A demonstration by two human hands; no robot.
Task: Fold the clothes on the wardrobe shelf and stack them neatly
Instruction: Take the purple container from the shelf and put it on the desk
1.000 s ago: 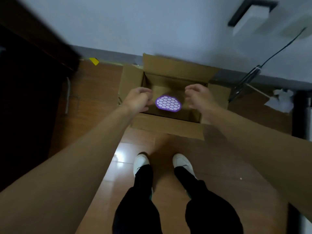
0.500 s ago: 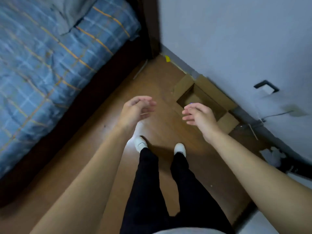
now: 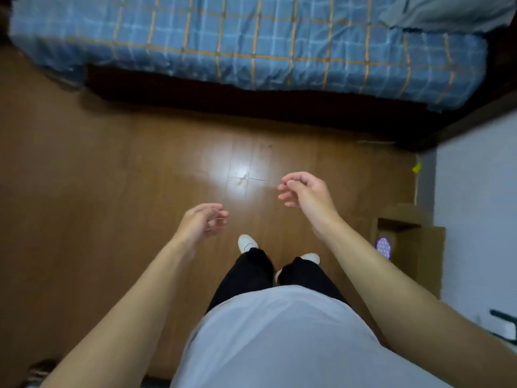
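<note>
Wooden floor [image 3: 112, 191] before the bed [image 3: 251, 37], left grip [image 3: 200, 224] and right grip [image 3: 305, 191] loosely curled, empty; clothes and wardrobe out of view, so likely between steps, next a turn toward them.

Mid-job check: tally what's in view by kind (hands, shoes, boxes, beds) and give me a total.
Hands: 2 (left hand, right hand, both empty)
Shoes: 2 (left shoe, right shoe)
Boxes: 1 (cardboard box)
Beds: 1 (bed)
Total: 6
</note>
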